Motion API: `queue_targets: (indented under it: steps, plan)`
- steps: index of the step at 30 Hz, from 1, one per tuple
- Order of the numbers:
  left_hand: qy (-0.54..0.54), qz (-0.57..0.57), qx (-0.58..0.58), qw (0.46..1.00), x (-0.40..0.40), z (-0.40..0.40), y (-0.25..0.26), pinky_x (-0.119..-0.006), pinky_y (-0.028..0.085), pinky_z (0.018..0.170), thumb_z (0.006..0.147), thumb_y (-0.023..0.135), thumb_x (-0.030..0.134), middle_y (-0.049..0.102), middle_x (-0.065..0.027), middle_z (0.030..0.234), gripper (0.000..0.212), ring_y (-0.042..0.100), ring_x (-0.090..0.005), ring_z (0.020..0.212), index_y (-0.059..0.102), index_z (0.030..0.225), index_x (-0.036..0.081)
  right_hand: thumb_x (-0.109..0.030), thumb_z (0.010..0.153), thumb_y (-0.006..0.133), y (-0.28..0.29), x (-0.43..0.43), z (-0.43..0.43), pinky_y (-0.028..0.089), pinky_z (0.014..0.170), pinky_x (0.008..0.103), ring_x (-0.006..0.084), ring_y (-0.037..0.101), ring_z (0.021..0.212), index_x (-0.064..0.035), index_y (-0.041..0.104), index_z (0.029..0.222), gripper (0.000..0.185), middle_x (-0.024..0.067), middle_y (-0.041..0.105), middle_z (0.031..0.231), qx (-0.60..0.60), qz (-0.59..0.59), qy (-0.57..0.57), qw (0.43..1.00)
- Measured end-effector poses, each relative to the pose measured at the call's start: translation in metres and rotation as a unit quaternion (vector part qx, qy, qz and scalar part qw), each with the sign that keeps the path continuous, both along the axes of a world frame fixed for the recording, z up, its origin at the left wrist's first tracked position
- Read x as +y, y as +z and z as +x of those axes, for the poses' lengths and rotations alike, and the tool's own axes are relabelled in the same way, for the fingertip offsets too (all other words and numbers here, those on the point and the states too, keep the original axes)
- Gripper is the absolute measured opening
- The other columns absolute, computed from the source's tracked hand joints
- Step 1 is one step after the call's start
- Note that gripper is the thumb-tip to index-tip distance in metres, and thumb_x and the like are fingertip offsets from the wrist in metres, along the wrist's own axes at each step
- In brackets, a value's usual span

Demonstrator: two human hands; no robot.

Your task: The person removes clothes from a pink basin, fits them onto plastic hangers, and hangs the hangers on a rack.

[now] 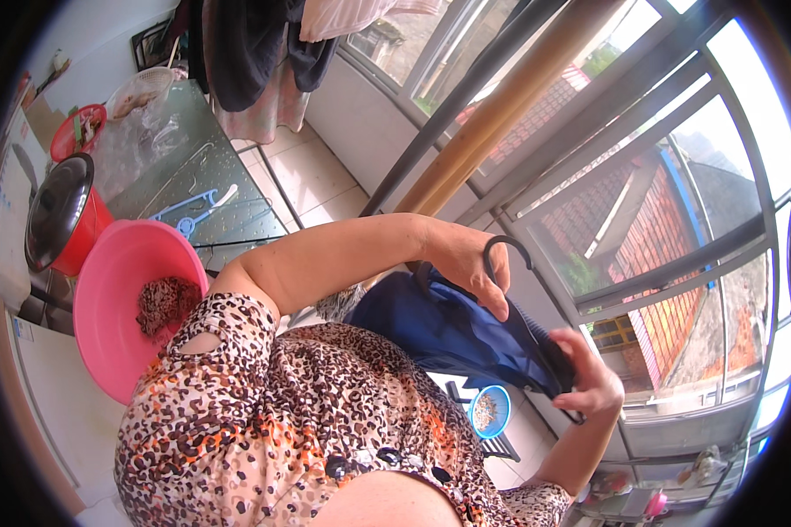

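A dark blue garment [435, 323] hangs in front of my chest on a black clothes hanger [509, 240]. My left hand [468, 260] grips the upper part of the hanger just beneath its hook, thumb on the near side. Its other fingers are partly hidden behind. At the hanger's far end, my right hand [590, 375] pinches the garment's dark ribbed edge [534, 329], slightly blurred. The garment's lower part falls away past my leopard-print top [316, 408].
A pink basin [105, 309] with a crumpled patterned cloth [165, 303] stands at left, beside a red lidded pot [79, 230]. Blue hangers [188, 214] lie on a green table [145, 191]. Poles [461, 151] slant before the windows [652, 197]. A blue basket [490, 412] stands low down.
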State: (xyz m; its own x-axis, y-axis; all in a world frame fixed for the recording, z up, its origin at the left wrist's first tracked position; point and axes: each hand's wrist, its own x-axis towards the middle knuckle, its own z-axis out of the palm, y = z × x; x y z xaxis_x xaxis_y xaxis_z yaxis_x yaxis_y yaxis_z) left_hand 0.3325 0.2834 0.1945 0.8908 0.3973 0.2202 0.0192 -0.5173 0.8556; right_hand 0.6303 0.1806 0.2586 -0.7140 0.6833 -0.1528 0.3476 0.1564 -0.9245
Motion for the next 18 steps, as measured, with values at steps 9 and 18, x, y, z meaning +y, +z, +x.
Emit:
queue_targets:
  steps: [9,18]
  plan:
    - [0.148,0.186,0.220,0.946,0.008,0.024,-0.068,-0.041,0.042,0.098,0.060,0.085,0.033,0.053,-0.0177,0.116,0.086,0.052,-0.0321,0.115,0.044,0.132,0.010,0.008,0.073,0.050,-0.031,-0.049,-0.009,0.043,0.088,0.0216,0.0084,0.055,0.097,0.0054,0.050,0.126,0.053,0.0040,0.061,0.109,-0.094,-0.099,-0.192,0.972]
    - [0.048,-0.205,0.198,0.957,0.009,0.048,-0.136,-0.028,0.052,0.066,0.089,0.062,0.023,0.068,-0.0091,0.084,0.030,0.064,-0.0138,0.071,0.066,0.110,0.002,0.000,0.080,0.053,-0.093,-0.098,0.009,0.047,0.078,0.0275,0.0152,0.059,0.086,0.0006,0.051,0.129,0.049,0.0111,0.064,0.095,-0.091,0.031,-0.244,0.965]
